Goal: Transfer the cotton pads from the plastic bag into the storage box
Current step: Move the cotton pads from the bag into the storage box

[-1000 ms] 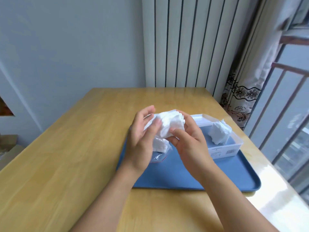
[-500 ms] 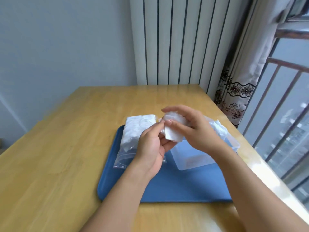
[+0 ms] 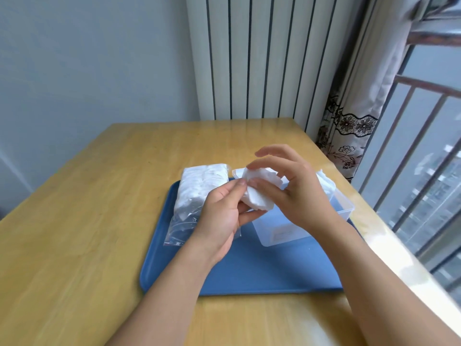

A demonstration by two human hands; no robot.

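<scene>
My left hand (image 3: 219, 213) and my right hand (image 3: 291, 188) both pinch one small bunch of white square cotton pads (image 3: 258, 193) above the flat blue plastic tray (image 3: 262, 270), fingers curled round it, right index finger lifted free. The clear plastic zip bag (image 3: 197, 196) lies on the tray's left part, mostly full of pads (its near end is behind my left wrist). The clear rectangular plastic storage box (image 3: 299, 228) sits just right of it, half hidden by my right hand; a few pads show in its far corner. Both forearms reach in from below over the light wooden table (image 3: 87, 221).
</scene>
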